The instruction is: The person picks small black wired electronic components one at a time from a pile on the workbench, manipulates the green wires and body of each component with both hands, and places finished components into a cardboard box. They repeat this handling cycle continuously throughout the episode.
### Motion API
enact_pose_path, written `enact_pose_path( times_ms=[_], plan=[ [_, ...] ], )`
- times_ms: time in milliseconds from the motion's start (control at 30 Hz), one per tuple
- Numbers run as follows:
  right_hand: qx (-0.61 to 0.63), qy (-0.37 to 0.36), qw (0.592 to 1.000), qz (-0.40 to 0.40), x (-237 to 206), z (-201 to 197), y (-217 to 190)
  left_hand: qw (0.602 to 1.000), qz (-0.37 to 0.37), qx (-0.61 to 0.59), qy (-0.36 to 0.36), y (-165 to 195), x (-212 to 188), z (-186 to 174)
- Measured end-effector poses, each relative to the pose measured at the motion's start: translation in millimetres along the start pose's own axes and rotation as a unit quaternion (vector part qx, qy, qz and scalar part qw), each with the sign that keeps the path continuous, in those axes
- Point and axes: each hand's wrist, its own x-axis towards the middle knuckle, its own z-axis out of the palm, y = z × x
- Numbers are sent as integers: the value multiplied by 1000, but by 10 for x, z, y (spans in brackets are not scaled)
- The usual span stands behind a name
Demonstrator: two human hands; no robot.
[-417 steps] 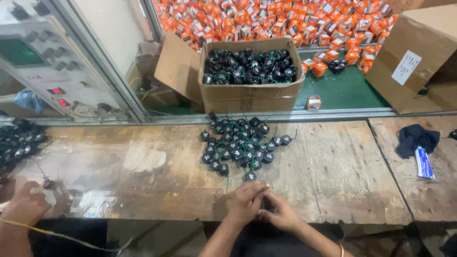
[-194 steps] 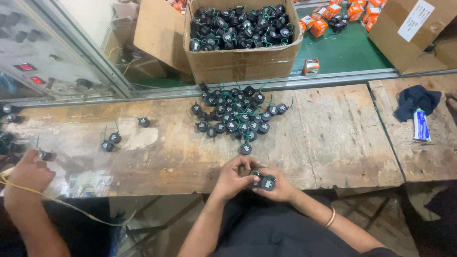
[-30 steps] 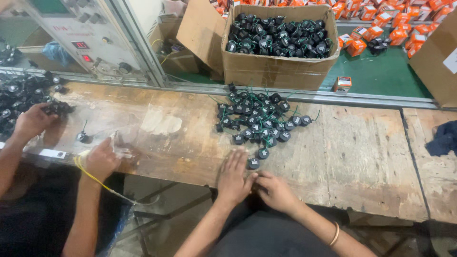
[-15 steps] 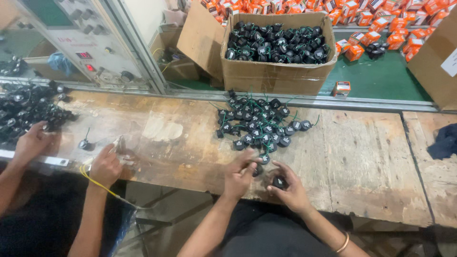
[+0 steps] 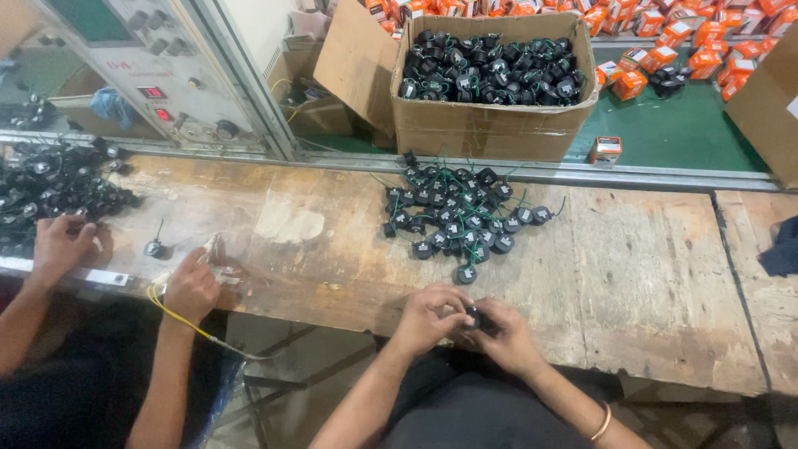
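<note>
black round parts (image 5: 460, 218) with green wires, brown cardboard box (image 5: 492, 125), orange cartons (image 5: 633, 83)

Single head view, high, looking steeply down and forward. Near bottom centre: the wearer's left hand (image 5: 428, 312) and right hand (image 5: 503, 333), close to the lens. The wooden bench (image 5: 648, 274) spans the middle, left to right. Far edge: cardboard box (image 5: 490, 125), top centre. A co-worker's arms enter bottom left.
</note>
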Motion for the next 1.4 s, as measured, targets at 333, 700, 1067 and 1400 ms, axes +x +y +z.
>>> enact_pose_path(
  times_ms=[333,700,1067,1400],
  plan=[
    [16,41,998,-47,37,-63,-193,998,-14,64,-7,-93,156,-171],
    [-64,-16,987,-145,24,-39,-194,978,69,197,19,160,94,84],
    [23,-53,996,-62,55,-123,-215,992,70,105,-19,245,7,-44],
    [-49,-78,987,-135,17,-88,-95,992,-2,124,7,70,-5,147]
  ],
)
